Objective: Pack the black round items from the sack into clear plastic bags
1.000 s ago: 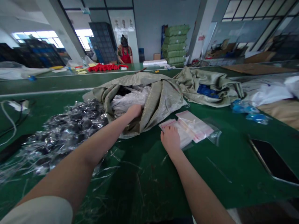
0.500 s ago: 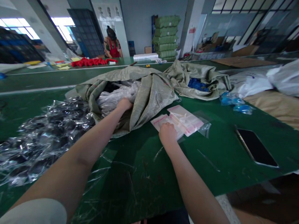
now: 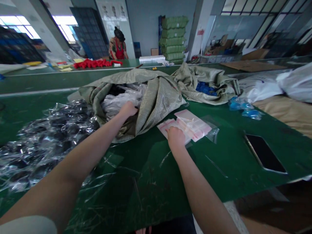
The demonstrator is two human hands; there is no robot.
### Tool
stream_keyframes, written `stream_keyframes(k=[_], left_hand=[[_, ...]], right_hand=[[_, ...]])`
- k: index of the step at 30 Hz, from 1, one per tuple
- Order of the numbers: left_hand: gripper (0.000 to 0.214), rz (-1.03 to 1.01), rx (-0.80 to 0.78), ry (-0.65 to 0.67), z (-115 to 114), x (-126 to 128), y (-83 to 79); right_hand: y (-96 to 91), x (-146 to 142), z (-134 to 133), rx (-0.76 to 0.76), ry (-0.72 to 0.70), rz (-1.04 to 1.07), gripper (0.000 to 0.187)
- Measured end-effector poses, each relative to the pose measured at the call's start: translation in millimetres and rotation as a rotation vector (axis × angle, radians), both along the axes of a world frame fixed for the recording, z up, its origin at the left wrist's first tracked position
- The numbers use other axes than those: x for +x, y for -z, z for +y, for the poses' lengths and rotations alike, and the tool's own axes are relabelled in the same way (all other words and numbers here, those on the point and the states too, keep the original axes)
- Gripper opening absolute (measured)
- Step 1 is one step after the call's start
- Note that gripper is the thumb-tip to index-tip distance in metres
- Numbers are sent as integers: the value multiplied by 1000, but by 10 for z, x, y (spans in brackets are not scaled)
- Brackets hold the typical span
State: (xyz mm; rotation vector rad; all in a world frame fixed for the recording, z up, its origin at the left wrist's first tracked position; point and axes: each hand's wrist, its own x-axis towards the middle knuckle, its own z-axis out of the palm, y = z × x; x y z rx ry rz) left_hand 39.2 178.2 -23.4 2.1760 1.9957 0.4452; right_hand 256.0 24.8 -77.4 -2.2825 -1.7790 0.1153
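the person's left hand (image 3: pixel 128 109) is reaching into the mouth of the grey-green woven sack (image 3: pixel 158 94) lying on the green bench (image 3: pixel 219 162). its fingers are buried in the crinkled clear plastic bundle (image 3: pixel 117 101), so i cannot tell if they are closed on it. the right hand (image 3: pixel 175 137) is resting on the stack of small clear zip bags with pink strips (image 3: pixel 196 126), fingers together on top; whether they are pinching one, i cannot tell. to my eye, this is calling for a slow, low pull, so the sack's lip is not snagging the plastic.
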Motion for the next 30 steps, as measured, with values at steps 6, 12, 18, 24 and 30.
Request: stream_keyframes(k=[6, 12, 18, 24, 30], left_hand=[[77, 67, 189, -127, -907, -422, -637], [55, -50, 73, 262, -1806, -488, -388], [47, 140, -105, 345, -1983, -236, 403], [75, 126, -69, 293, -2169, -347, 441], [38, 220, -182, 374, -2459, -523, 456]], right_hand=[[-25, 67, 2, -18, 31, 39, 22], [-16, 68, 3, 33, 62, 0, 34], [-10, 60, 2, 107, 75, -26, 47], [-37, 140, 10, 190, 109, 1, 46], [-72, 189, 7, 293, 146, 9, 39]])
